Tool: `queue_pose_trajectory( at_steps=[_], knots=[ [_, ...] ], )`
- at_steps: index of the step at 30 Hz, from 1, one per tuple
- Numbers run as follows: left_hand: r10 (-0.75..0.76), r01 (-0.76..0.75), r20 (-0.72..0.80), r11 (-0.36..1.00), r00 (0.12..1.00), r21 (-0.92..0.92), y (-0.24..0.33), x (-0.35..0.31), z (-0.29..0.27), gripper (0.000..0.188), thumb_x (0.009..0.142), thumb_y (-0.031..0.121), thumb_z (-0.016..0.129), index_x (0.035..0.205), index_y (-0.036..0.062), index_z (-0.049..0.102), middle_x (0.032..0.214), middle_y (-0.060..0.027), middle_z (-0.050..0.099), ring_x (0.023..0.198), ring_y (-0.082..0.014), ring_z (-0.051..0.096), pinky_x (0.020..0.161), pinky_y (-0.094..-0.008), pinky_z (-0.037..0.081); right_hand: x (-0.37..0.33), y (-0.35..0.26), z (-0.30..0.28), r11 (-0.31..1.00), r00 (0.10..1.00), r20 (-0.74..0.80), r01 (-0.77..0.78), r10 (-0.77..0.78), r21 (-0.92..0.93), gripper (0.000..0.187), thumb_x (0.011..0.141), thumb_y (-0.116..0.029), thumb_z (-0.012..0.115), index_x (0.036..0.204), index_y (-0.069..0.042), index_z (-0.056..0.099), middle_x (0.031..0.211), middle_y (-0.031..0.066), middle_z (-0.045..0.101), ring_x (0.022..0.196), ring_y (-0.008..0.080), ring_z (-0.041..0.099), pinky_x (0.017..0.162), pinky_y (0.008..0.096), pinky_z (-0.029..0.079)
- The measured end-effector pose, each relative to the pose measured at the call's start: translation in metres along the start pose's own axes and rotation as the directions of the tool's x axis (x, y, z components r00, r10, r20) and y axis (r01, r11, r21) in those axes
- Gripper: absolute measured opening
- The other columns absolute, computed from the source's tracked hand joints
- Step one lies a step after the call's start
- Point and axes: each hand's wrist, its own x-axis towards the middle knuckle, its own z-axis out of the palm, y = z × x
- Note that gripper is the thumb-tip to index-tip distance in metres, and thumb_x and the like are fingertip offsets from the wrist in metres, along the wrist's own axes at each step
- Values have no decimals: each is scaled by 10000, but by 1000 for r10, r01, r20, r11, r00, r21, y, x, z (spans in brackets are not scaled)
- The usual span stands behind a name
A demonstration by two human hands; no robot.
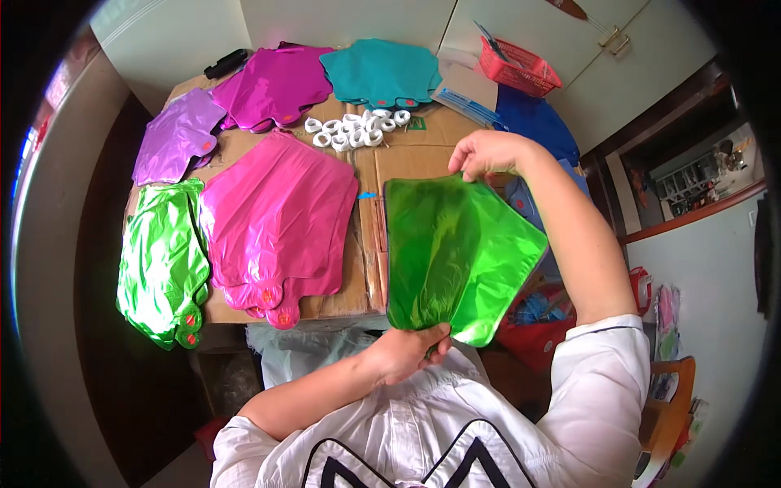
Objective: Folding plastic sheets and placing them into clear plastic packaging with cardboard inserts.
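Note:
Between my two hands is a flat, shiny green foil balloon (pixel 464 252), spread out over the near right part of the cardboard-covered table. My left hand (pixel 411 354) pinches its lower edge, close to my body. My right hand (pixel 492 153) is closed on its upper edge, fingertips together. Left of it lies a stack of pink foil balloons (pixel 281 220) with rounded tabs toward me. Bright green foil balloons (pixel 163 260) lie at the far left, partly over the table's near edge.
Lilac (pixel 175 138), magenta (pixel 272 85) and teal foil balloons (pixel 382 71) line the back. White ribbon rolls (pixel 358 130) are bunched on the cardboard (pixel 435 150). Blue sticks (pixel 468 106), dark blue foil (pixel 533 122) and a red basket (pixel 521 69) stand back right. A wooden chair (pixel 671 407) is beside me.

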Motion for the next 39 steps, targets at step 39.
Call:
queue_pose_trajectory(
  at_steps=[39],
  knots=[
    [33, 34, 115, 843, 993, -538, -18, 30, -13, 121, 980, 124, 525, 890, 46, 505, 762, -47, 518, 670, -140, 456, 653, -283, 415, -41, 37, 71, -104, 249, 301, 587, -921, -803, 79, 737, -124, 631, 772, -53, 620, 1090, 112, 674, 1048, 265, 633, 910, 414, 498]
  ],
)
